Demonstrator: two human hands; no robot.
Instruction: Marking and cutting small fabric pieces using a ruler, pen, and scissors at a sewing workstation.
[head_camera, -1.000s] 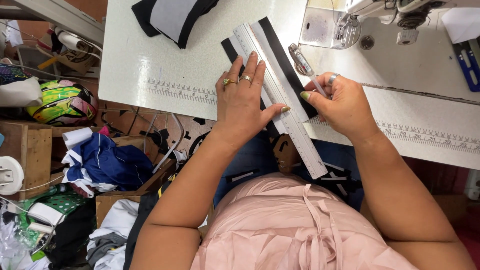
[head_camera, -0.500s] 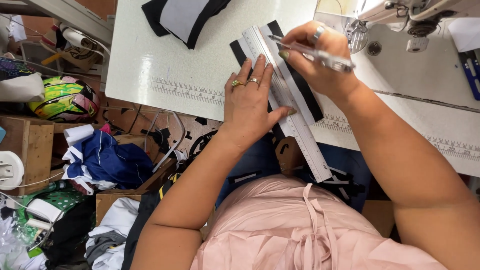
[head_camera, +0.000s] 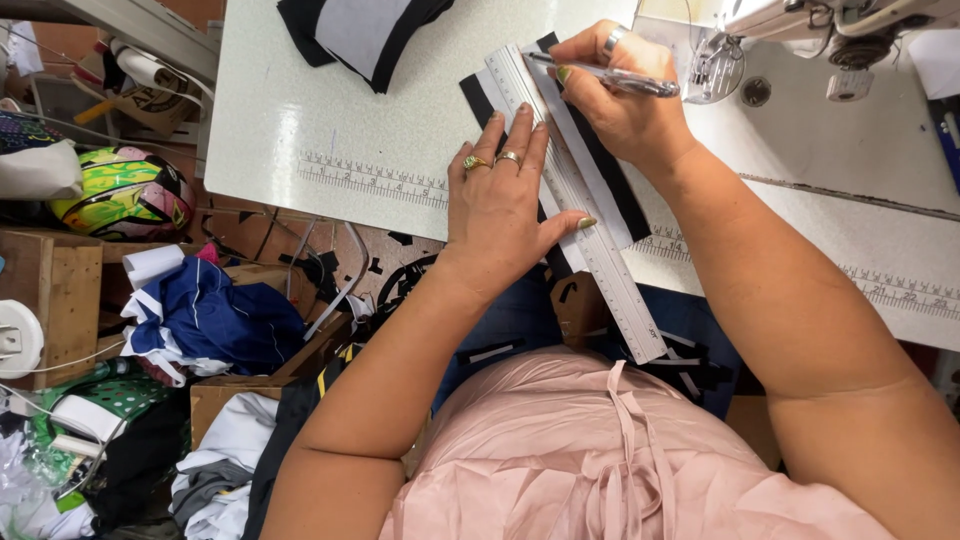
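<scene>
On the white bench (head_camera: 300, 110) a long metal ruler (head_camera: 590, 240) lies slantwise over a black-and-white fabric strip (head_camera: 610, 185), pinned by the flat, open left hand (head_camera: 505, 205), while the right hand (head_camera: 620, 100) clenches a pen (head_camera: 610, 78), tip hidden.

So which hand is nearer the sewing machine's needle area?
Right. The right hand, holding a pen, sits just beside the needle area; the left hand presses the ruler farther away.
</scene>
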